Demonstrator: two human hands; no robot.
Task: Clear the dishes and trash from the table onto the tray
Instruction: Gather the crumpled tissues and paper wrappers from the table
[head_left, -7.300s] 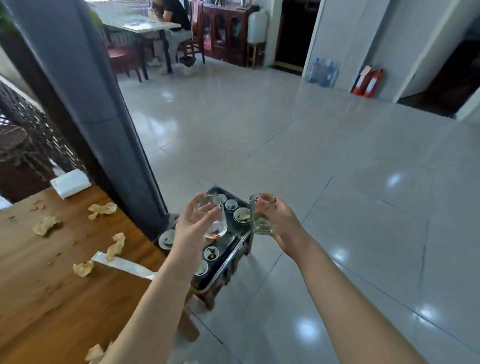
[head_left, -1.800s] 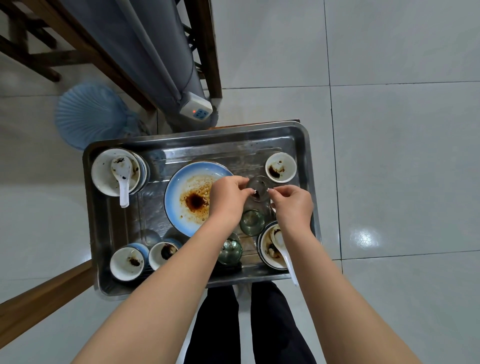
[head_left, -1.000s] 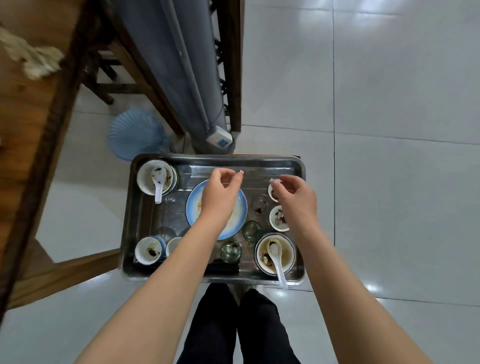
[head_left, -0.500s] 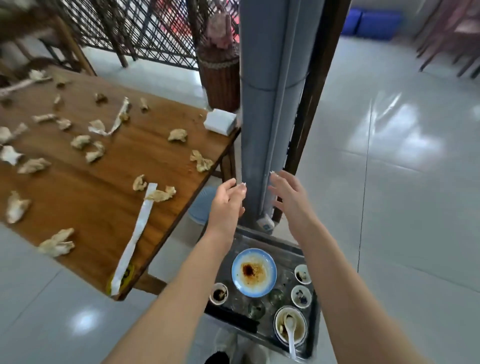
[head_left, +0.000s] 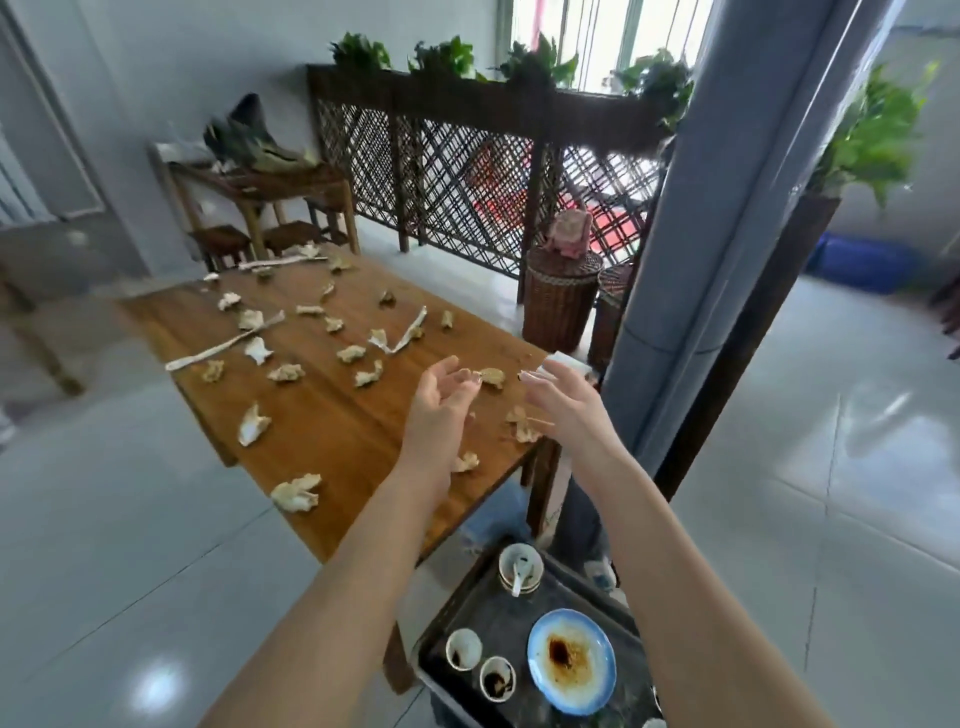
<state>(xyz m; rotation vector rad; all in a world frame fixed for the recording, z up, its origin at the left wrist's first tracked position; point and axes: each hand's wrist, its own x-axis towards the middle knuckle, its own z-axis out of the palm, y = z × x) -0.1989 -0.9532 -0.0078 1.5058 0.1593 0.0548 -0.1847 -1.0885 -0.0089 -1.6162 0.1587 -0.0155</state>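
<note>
We hold our left hand (head_left: 439, 410) and right hand (head_left: 569, 410) open and empty above the wooden table (head_left: 332, 426), whose crumpled tissues (head_left: 296, 492) lie scattered; its long axis runs near-right to far-left. The tray (head_left: 441, 618) sits near, below.

Bright window backlight, blurred warped edges

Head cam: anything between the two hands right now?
In the head view, one crumpled napkin on the wooden table shows in the gap between the left hand and right hand. Both hands are open and empty.
</note>
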